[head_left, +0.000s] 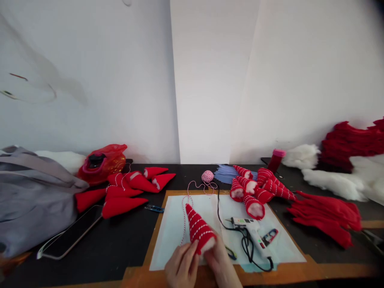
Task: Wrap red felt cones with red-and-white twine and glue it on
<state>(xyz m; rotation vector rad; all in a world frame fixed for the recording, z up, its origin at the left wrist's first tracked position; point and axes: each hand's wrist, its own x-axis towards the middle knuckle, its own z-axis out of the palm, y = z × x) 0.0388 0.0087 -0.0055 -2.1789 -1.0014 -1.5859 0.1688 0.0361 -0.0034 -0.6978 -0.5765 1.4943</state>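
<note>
A red felt cone (198,228) wound with red-and-white twine is held above the white sheet, its tip up and to the left, white stuffing at its open base. My left hand (182,264) pinches the cone's lower left edge with its fingers. My right hand (221,262) holds the base from the right, its fingers partly hidden behind the cone. The twine runs from a ball (207,176) behind the sheet, in loose loops, down the cone's left side.
A glue gun (253,234) with a black cord lies on the white sheet (168,224), right of my hands. Wound cones (255,208) lie behind it, plain red cones (123,205) and a phone (72,234) at left. Red felt (330,216) and white stuffing (333,184) lie at right.
</note>
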